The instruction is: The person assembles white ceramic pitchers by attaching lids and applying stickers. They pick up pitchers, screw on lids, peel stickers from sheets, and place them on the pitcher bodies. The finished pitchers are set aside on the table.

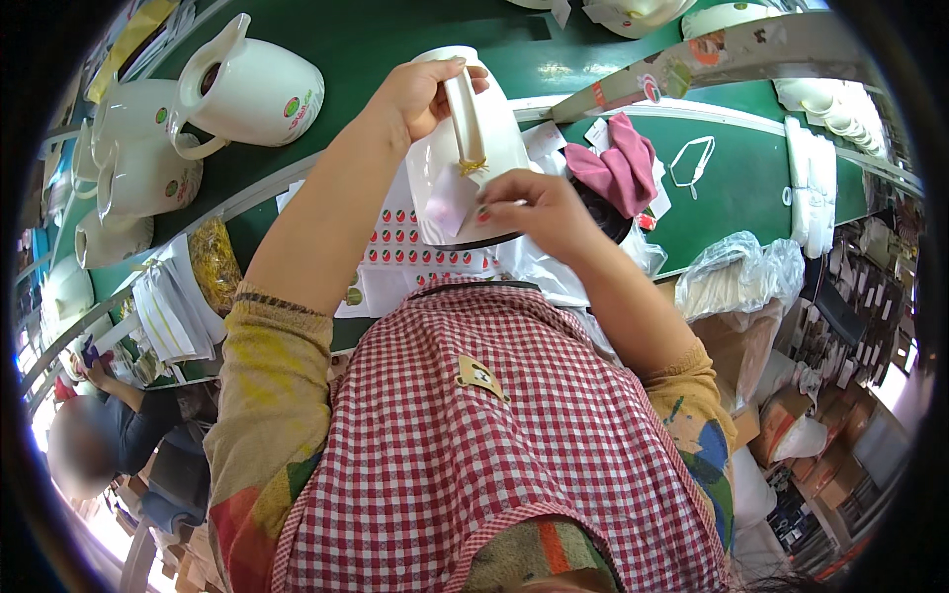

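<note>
A white jug (431,183) with a long handle stands tilted in front of me, its dark-rimmed end toward my apron. My left hand (427,97) is wrapped round the far end of the handle. A gold twist tie (473,166) is fastened at the handle's near end, and a pale, purplish tag (451,204) lies against the jug below it. My right hand (539,210) is beside that tag with its fingers curled in a pinch; what is between the fingertips is too small to make out. A sheet of red and green round stickers (395,237) lies partly under the jug.
Several white jugs (259,89) stand at the left on the green table (386,30). At the right lie a pink cloth (623,168), a white cord loop (692,163) and clear plastic bags (741,267). A metal rail (732,49) crosses the far right. Another person (148,425) sits at the left.
</note>
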`<state>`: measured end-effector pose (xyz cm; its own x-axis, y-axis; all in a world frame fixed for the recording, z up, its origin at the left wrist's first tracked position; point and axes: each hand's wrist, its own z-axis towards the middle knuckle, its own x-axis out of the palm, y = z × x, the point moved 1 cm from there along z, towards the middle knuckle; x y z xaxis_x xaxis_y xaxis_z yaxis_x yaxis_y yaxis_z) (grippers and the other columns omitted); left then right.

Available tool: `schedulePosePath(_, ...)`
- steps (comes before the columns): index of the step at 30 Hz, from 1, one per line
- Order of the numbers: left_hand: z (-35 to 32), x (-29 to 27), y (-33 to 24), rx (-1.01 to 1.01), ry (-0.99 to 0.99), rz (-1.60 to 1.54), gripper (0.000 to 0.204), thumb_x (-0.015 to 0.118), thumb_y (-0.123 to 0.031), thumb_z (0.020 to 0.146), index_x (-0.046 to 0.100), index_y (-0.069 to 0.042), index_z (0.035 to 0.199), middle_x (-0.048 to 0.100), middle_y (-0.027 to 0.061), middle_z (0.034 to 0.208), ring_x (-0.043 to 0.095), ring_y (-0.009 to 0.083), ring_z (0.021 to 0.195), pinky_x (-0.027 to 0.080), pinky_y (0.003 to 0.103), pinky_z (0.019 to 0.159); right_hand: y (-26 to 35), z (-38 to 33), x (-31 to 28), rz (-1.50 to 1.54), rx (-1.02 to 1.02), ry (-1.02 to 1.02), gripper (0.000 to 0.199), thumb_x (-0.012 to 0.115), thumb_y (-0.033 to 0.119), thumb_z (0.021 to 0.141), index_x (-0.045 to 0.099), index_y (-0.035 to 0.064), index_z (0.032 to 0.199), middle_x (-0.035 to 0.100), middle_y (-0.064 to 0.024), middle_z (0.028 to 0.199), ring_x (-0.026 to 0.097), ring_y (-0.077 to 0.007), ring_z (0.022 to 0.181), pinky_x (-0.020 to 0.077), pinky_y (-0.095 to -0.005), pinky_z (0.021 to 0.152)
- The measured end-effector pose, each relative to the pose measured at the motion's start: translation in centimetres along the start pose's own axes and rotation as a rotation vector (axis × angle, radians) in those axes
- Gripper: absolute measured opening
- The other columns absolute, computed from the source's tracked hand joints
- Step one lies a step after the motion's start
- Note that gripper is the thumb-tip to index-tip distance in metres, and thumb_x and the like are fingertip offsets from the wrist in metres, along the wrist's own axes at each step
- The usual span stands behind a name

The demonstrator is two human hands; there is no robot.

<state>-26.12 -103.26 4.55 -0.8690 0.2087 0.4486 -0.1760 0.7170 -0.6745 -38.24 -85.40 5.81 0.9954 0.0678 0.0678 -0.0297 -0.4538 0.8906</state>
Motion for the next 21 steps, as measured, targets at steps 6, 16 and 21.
schedulePosePath(6,-0.2,0.6,-0.4,-0.003,0.006,0.074,0.035,0.056,-0.012,0.094,0.052,0.007,0.123,0.065,0.0198,0.112,0.065,0.0259,0.1,0.05,0.038,0.096,1.4,0.0,1.2,-0.03,0.001,0.115,0.009,0.071,0.007,0.079,0.068,0.0011,0.085,0.068,-0.0032,0.08,0.061,-0.0105,0.069,0.0501,-0.0258,0.065)
schedulePosePath(16,0.3,0.6,-0.2,-0.012,0.066,0.076,0.036,0.058,-0.015,0.093,0.053,0.004,0.123,0.065,0.0188,0.112,0.066,0.0276,0.099,0.05,0.039,0.096,2.3,3.4,-2.4,-0.125,0.314,0.094,0.01,0.072,0.008,0.078,0.069,-0.0002,0.083,0.064,-0.0014,0.068,0.049,-0.0054,0.051,0.0372,-0.0203,0.046)
schedulePosePath(21,0.3,0.5,-0.2,-0.022,0.067,0.073,0.034,0.059,-0.015,0.093,0.054,0.002,0.122,0.066,0.0181,0.111,0.066,0.0275,0.1,0.05,0.039,0.096,1.6,3.7,-2.0,-0.199,0.244,-0.014,0.01,0.073,0.006,0.078,0.069,-0.0003,0.085,0.065,-0.0002,0.07,0.049,-0.0036,0.051,0.0368,-0.0191,0.047)
